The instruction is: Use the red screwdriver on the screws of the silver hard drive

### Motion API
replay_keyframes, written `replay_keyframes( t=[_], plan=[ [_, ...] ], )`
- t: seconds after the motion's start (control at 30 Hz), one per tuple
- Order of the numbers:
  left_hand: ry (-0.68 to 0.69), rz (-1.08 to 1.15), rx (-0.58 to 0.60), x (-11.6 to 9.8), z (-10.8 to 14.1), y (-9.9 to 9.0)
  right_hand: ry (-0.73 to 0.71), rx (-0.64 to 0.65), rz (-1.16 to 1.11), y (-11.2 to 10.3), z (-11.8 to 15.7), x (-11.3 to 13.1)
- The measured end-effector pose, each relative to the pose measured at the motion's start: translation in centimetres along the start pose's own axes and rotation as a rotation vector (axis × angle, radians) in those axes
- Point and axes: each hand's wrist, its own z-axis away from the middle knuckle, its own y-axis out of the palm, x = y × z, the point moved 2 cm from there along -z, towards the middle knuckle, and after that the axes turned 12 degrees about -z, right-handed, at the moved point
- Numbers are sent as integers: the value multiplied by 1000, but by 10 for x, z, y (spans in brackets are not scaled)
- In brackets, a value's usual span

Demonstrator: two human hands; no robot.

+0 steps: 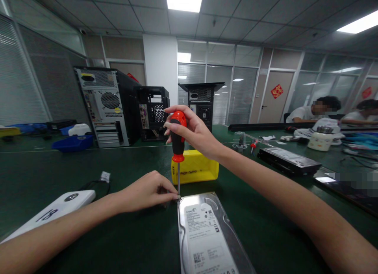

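Note:
My right hand (pixel 193 130) is wrapped around the red and black handle of a screwdriver (pixel 178 144), which stands upright. Its metal shaft points down to the near-left top corner of a silver hard drive (pixel 203 226) lying flat, label up, on the green table. At that same corner my left hand (pixel 147 191) is closed in a pinch, fingertips beside the screwdriver's tip. What sits between those fingertips is too small to make out. Just behind the drive stands a yellow bin (pixel 203 169) with several small dark pieces, perhaps screws, inside.
Computer cases (pixel 102 104) stand at the back of the green table (pixel 130 163). A white device marked 18 (pixel 56 209) lies left, near a blue tray (pixel 73 143). On the right are another drive (pixel 289 159), a small screwdriver (pixel 254 146) and a phone-like slab (pixel 348 191). People sit beyond.

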Motion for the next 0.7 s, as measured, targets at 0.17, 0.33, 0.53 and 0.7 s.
replay_keyframes(
  t=[0.17,0.33,0.53,0.7],
  plan=[
    [-5,-21,-6,-1,0,0,-7,10,11,0,0,0],
    [4,-23,-12,0,-1,1,-4,7,30,0,-1,1],
    [13,-21,-19,1,-1,1,-14,17,8,1,-1,1],
    [-27,-32,-107,-1,-2,0,-2,8,-27,1,-2,1]
  ],
)
